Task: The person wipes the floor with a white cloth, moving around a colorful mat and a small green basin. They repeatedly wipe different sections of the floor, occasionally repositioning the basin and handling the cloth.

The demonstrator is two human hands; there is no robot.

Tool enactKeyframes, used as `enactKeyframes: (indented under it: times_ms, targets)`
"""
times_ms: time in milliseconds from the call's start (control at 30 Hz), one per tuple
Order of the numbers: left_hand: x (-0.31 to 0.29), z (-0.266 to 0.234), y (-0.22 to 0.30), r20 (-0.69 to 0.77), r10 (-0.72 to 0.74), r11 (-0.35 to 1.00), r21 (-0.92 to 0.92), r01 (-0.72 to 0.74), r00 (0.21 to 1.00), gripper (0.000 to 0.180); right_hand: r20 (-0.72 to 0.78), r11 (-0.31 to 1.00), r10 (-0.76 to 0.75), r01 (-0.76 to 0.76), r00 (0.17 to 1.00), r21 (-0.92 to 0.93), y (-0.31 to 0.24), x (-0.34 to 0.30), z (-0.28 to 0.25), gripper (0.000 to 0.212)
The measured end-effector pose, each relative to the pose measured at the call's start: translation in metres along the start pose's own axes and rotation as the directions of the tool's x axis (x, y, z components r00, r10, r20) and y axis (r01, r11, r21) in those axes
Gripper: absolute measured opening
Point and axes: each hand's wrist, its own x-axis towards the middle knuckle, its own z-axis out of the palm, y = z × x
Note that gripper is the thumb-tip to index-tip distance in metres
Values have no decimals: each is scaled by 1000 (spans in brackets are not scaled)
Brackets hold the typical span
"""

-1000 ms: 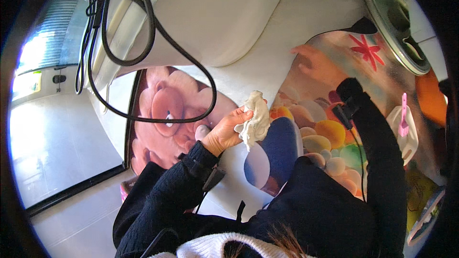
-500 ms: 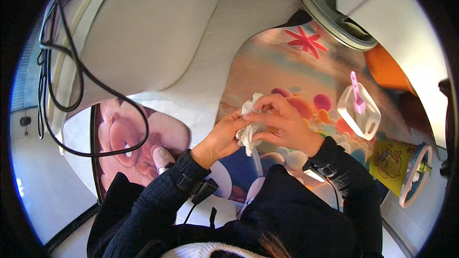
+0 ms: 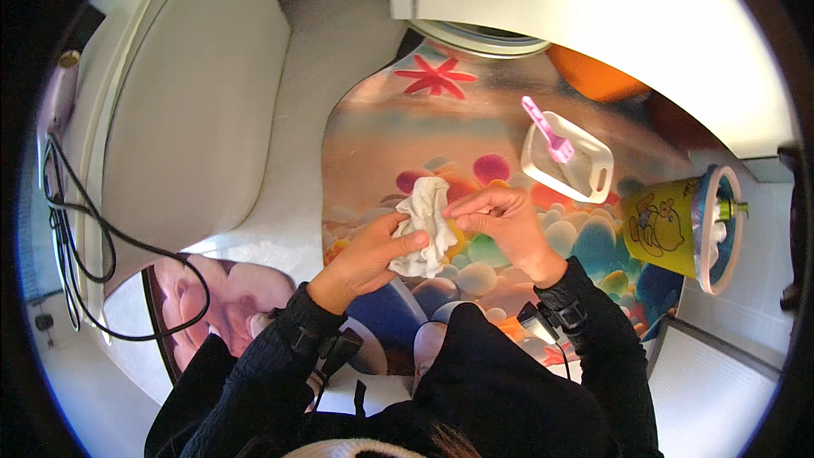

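The person's bare left hand (image 3: 360,259), its black sleeve nearest, had its grip clamped on a crumpled white cloth (image 3: 422,233), thumb pressed over the near part. Half a second earlier both hands had bunched around the cloth; now the bare right hand (image 3: 513,225) had drawn off to its right edge, which probably meant that the left grip alone bore the weight and the right was left for finer handling. The cloth lay upright across the left grip, just left of the right grip, whose thumb and fingertips were gathered at the edge; whether they pinched fabric, I could not tell. Below spread a glossy floor mat printed with coloured pebbles (image 3: 373,144). Farther off stood a white plastic tray with a handle slot (image 3: 591,137), a pink pronged plastic tool (image 3: 547,131) across it, and, rightward, a yellow cartoon-printed bucket (image 3: 657,229).
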Motion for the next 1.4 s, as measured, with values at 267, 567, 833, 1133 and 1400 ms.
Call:
enactKeyframes:
  times_ms: [267,567,833,1133,1400]
  targets:
    - [25,24,2,22,-26,999,31,25,999,60,-382,988,121,-74,916,135,-29,-36,-45,8]
    - [31,12,1,-6,80,860,507,-66,997,51,-583,922,-360,371,728,-106,-136,-153,-142,10]
    - [29,-2,-10,-159,21,877,477,58,987,50,-761,569,-543,-511,354,-644,-301,-290,-299,20]
    - [16,-2,-16,-134,-2,878,474,65,991,49,-891,517,-291,-727,348,-452,-255,-291,-403,11]
    - [12,-8,-12,-161,0,838,539,88,987,53,-912,400,-277,-827,301,-395,-257,-296,-426,29]
